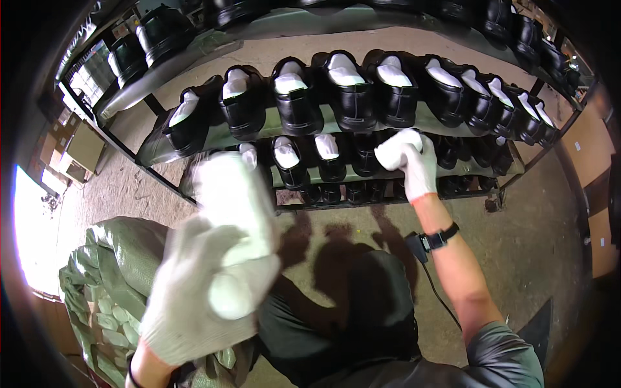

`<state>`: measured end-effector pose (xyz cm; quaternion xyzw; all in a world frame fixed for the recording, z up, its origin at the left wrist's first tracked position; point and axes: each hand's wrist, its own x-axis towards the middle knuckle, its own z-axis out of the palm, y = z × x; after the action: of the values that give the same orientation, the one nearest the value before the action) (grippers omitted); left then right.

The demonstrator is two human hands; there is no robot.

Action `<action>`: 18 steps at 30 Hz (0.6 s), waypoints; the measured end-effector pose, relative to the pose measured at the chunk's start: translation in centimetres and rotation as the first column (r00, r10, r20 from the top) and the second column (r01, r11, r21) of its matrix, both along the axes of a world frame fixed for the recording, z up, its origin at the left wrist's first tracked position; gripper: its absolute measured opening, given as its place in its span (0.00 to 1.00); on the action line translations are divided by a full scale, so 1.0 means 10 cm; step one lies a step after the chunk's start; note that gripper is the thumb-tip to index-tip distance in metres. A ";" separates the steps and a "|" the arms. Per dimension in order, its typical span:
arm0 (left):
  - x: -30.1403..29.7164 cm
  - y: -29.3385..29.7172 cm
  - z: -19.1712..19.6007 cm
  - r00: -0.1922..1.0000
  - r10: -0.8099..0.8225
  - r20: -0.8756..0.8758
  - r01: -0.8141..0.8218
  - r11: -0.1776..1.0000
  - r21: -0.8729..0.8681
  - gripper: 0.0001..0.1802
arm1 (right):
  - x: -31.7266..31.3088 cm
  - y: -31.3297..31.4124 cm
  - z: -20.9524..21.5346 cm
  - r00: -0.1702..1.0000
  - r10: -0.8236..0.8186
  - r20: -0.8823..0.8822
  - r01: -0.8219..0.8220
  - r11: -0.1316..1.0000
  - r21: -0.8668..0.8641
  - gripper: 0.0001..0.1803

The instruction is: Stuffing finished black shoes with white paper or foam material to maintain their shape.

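My left hand (187, 278), in a white knit glove, is raised close at the lower left. Its fingers are closed round white shoe inserts (234, 294); the upper part is smeared by motion, so their number is unclear. Farther out, my right hand (420, 171), also gloved, grips a white shoe insert (390, 152) just in front of the lower shelf row. Black leather shoes (301, 107) stand in a row on the middle shelf, most with white inserts in their openings. In the lower row, a black shoe (365, 155) beside my right hand shows no white insert.
The metal rack (162, 182) holds several tiers of black shoes. A green woven sack (132, 242) with white inserts (115, 326) in it stands at the lower left. Cardboard boxes (588, 152) line the right side. A cable (438, 297) hangs from my right wristband.
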<state>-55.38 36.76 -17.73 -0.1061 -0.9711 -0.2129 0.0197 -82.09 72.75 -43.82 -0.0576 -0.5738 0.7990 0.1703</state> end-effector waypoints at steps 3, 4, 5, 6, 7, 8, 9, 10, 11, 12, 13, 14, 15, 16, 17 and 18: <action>-0.65 0.64 -0.61 0.927 -0.338 0.162 0.339 0.940 0.023 0.37 | -0.82 0.18 -0.51 0.894 -0.443 -0.072 0.376 0.651 0.660 0.22; -0.79 0.76 -0.84 0.905 -0.285 0.315 0.346 0.925 -0.157 0.43 | -0.86 0.00 -0.44 0.953 -0.287 -0.094 0.268 0.659 0.703 0.23; -0.85 0.83 -1.05 0.882 -0.315 0.352 0.374 0.920 -0.114 0.46 | -0.85 -0.27 -0.28 0.986 -0.120 -0.112 0.163 0.653 0.740 0.23; -0.93 0.93 -1.20 0.853 -0.263 0.451 0.356 0.925 -0.133 0.48 | -0.81 -0.49 -0.20 0.921 -0.065 -0.383 0.360 0.514 0.779 0.26; -1.04 1.01 -1.39 0.840 -0.256 0.479 0.359 0.923 -0.136 0.49 | -0.92 -0.53 -0.22 0.980 -0.109 -0.167 0.195 0.363 0.911 0.26; -1.16 1.12 -1.52 0.823 -0.200 0.531 0.308 0.943 -0.124 0.49 | -1.03 -0.49 -0.29 0.996 -0.001 -0.084 0.082 0.235 0.969 0.26; -1.29 1.19 -1.61 0.802 -0.140 0.580 0.253 0.960 -0.118 0.49 | -1.11 -0.47 -0.30 0.995 0.098 0.010 -0.019 0.094 0.995 0.26; -1.40 1.21 -1.69 0.802 -0.137 0.582 0.249 0.962 -0.116 0.49 | -1.17 -0.44 -0.32 0.995 0.103 0.012 -0.022 0.092 0.995 0.26; -1.47 1.19 -1.77 0.795 -0.154 0.587 0.250 0.965 -0.085 0.50 | -1.18 -0.48 -0.34 0.953 0.189 -0.236 0.229 0.059 0.972 0.25; -1.55 1.21 -1.86 0.788 -0.188 0.587 0.263 0.964 -0.044 0.51 | -1.21 -0.41 -0.36 0.844 0.269 -0.464 0.472 0.036 0.881 0.24; -1.62 1.22 -1.98 0.784 -0.192 0.591 0.264 0.964 -0.037 0.51 | -1.27 -0.37 -0.35 0.838 0.285 -0.466 0.470 0.057 0.881 0.23; -1.63 1.10 -2.11 0.790 -0.233 0.568 0.252 0.967 0.046 0.52 | -1.26 -0.46 -0.23 0.920 0.339 -0.196 0.224 -0.045 0.974 0.23; -1.67 1.05 -2.23 0.795 -0.290 0.533 0.258 0.956 0.136 0.54 | -1.24 -0.45 -0.12 0.934 0.347 0.089 -0.031 -0.171 0.985 0.23; -1.69 1.00 -2.35 0.800 -0.315 0.511 0.238 0.948 0.212 0.56 | -1.19 -0.50 -0.17 0.932 0.350 0.099 -0.041 -0.169 0.985 0.23; -1.68 0.98 -2.40 0.796 -0.321 0.513 0.244 0.946 0.213 0.56 | -1.17 -0.52 -0.23 0.945 0.314 0.089 -0.066 -0.085 0.994 0.24; -1.63 1.00 -2.46 0.828 -0.332 0.451 0.238 0.938 0.254 0.56 | -1.18 -0.49 -0.32 0.959 0.272 0.082 -0.084 -0.003 0.996 0.24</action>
<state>-71.72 46.75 -42.36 -0.1908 -0.8931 -0.3234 -0.2478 -93.87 67.87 -47.04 0.2045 -0.9558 0.1874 0.0974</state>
